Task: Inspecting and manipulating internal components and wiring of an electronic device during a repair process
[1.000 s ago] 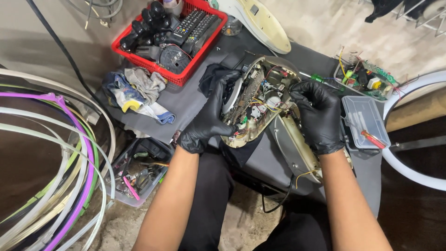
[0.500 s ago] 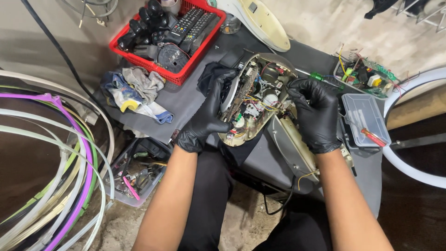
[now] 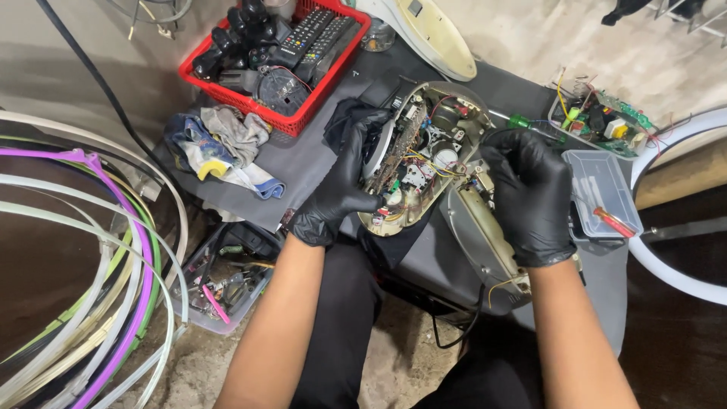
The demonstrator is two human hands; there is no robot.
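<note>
The left hand [image 3: 344, 178], in a black glove, grips the left edge of an opened appliance [image 3: 420, 155], an oval cream shell with its wiring, small boards and parts laid bare. The fingers curl over the near rim and the thumb sits low on the shell, so the hand is clenched on it and tips it up on its side. The appliance lies on a dark grey table [image 3: 303, 163], between the two hands and slightly above them in the view.

The right hand [image 3: 530, 193], also gloved in black, is bunched with its fingertips at the right edge of the appliance, where coloured wires run. Whether it pinches a wire or a part I cannot tell; the fingers hide it. Just under this hand lies the grey bottom cover [image 3: 481, 242] of the appliance, touching the shell.

Right of the right hand stands a clear plastic box [image 3: 602, 189] with a red-handled screwdriver [image 3: 613, 222] in it. A red basket [image 3: 276, 57] of remote controls sits at the far left of the table, and a crumpled rag [image 3: 223, 144] lies near it.
</note>
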